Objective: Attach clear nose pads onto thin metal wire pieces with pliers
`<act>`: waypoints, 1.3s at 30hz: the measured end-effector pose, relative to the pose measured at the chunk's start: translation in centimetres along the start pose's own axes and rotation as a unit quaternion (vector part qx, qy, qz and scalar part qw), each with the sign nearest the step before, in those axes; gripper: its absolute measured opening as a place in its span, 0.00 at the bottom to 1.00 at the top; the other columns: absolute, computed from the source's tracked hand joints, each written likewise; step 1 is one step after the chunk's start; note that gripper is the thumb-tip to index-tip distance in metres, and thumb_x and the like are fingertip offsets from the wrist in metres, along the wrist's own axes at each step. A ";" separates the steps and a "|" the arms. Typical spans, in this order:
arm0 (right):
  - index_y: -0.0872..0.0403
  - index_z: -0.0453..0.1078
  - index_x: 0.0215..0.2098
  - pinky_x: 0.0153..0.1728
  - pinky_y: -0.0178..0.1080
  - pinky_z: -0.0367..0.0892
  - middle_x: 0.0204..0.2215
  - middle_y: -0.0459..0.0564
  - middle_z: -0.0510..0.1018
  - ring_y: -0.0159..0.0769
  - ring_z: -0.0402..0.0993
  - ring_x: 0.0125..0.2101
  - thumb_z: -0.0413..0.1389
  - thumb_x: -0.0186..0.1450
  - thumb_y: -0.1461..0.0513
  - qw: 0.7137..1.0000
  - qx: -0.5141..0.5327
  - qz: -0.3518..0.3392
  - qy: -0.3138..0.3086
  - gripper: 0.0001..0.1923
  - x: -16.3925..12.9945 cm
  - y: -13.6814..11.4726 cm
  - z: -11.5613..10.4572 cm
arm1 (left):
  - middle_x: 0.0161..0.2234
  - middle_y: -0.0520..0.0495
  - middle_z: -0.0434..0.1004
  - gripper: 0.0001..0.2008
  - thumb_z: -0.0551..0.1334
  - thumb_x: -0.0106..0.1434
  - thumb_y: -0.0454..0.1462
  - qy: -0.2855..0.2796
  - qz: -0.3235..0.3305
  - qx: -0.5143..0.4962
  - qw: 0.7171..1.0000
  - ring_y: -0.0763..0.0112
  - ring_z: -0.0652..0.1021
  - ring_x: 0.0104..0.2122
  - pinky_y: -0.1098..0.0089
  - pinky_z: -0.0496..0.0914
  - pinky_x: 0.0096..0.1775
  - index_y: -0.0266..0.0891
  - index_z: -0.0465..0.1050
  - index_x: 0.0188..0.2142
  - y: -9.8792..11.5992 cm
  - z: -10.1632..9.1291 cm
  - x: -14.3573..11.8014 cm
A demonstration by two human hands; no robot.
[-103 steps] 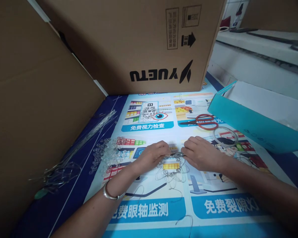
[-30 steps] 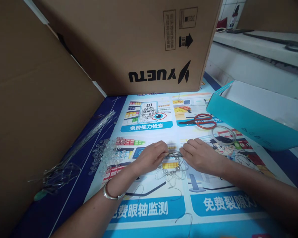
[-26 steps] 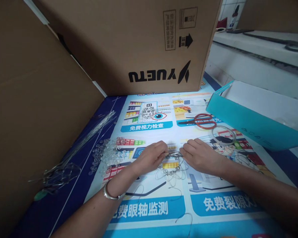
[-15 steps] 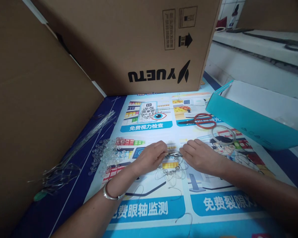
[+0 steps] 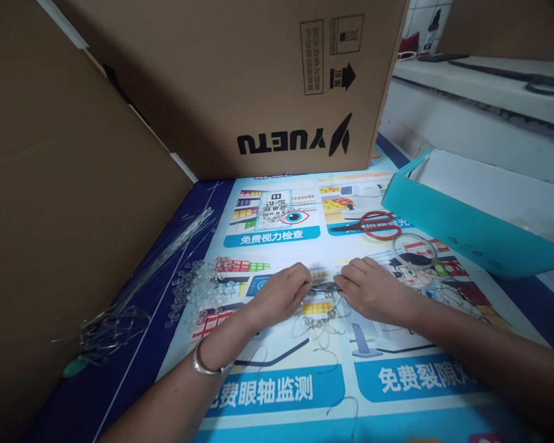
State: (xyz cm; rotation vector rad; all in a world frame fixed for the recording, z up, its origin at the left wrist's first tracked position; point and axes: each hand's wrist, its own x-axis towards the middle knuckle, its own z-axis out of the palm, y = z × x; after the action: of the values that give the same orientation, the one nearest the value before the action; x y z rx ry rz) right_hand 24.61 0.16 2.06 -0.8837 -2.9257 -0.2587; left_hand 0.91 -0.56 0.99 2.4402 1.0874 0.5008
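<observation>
My left hand [image 5: 292, 288] and my right hand [image 5: 364, 288] face each other in a close pinch. Between them stretches the dark, bunched wire top of a beaded wire piece [image 5: 318, 321], and each hand grips one end. Below the fingers the piece hangs in an arc of clear round beads with thin wire loops around it. The fingertips hide exactly where the wire is held. A pile of clear beads [image 5: 198, 289] lies left of my left hand. Loose bits of bent wire [image 5: 348, 400] lie nearer to me.
Red-handled scissors [image 5: 381, 226] and a coil of wire [image 5: 415, 251] lie beyond my right hand. A turquoise box [image 5: 452, 215] stands at the right. Long straight wires [image 5: 166, 252] lie at the left beside cardboard walls [image 5: 277, 80]. Small beads [image 5: 273, 212] lie farther back.
Both hands keep their places and their pinch. The bunched wire between them looks slightly wider and more spread than before. The other things stay put; the view shifts a little.
</observation>
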 end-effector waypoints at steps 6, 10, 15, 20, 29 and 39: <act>0.57 0.67 0.40 0.37 0.42 0.51 0.32 0.53 0.67 0.40 0.58 0.36 0.44 0.66 0.62 1.000 0.021 0.011 0.016 0.12 0.0 0.0 0.1 | 0.35 0.47 0.65 0.05 0.45 0.67 0.35 -0.010 -0.007 0.020 1.000 0.69 0.68 0.34 0.69 0.64 0.36 0.39 0.57 0.36 0.0 0.0 -0.1; 0.57 0.67 0.41 0.37 0.41 0.51 0.32 0.53 0.68 0.40 0.58 0.36 0.44 0.66 0.62 0.999 0.029 0.005 0.016 0.12 0.0 0.1 0.1 | 0.35 0.48 0.65 0.06 0.45 0.67 0.36 -0.018 -0.005 0.032 0.999 0.70 0.69 0.33 0.69 0.64 0.36 0.39 0.57 0.36 -0.1 0.2 -0.1; 0.57 0.66 0.41 0.37 0.42 0.51 0.32 0.52 0.67 0.40 0.58 0.37 0.43 0.66 0.62 1.000 0.018 -0.006 0.006 0.12 0.0 0.2 -0.1 | 0.35 0.48 0.66 0.06 0.45 0.67 0.36 -0.019 0.003 0.050 0.999 0.69 0.69 0.34 0.69 0.64 0.36 0.40 0.58 0.37 -0.1 0.2 -0.1; 0.57 0.66 0.40 0.36 0.42 0.51 0.32 0.52 0.68 0.40 0.58 0.36 0.43 0.66 0.63 1.000 0.012 -0.012 0.010 0.12 -0.1 0.2 0.0 | 0.35 0.48 0.67 0.06 0.45 0.67 0.35 -0.022 0.008 0.066 0.998 0.69 0.69 0.34 0.69 0.64 0.35 0.40 0.58 0.37 0.0 0.2 -0.1; 0.57 0.67 0.41 0.36 0.42 0.52 0.32 0.52 0.68 0.39 0.58 0.36 0.43 0.66 0.64 1.000 0.003 -0.022 0.014 0.12 -0.1 0.1 0.1 | 0.34 0.48 0.67 0.06 0.45 0.66 0.34 -0.025 0.005 0.081 0.996 0.69 0.69 0.32 0.68 0.64 0.34 0.39 0.59 0.36 0.2 0.2 0.0; 0.58 0.66 0.42 0.36 0.42 0.52 0.32 0.52 0.68 0.39 0.58 0.36 0.43 0.66 0.64 1.000 0.006 -0.023 0.003 0.12 -0.2 0.1 0.4 | 0.33 0.48 0.67 0.06 0.46 0.66 0.33 -0.030 0.006 0.087 0.996 0.69 0.69 0.32 0.69 0.64 0.34 0.39 0.59 0.35 0.3 0.1 0.0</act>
State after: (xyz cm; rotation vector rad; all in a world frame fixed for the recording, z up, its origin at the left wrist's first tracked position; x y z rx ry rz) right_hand 24.80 0.24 1.65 -0.8136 -2.9414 -0.2450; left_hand 1.17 -0.80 1.09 2.5956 1.1335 0.3471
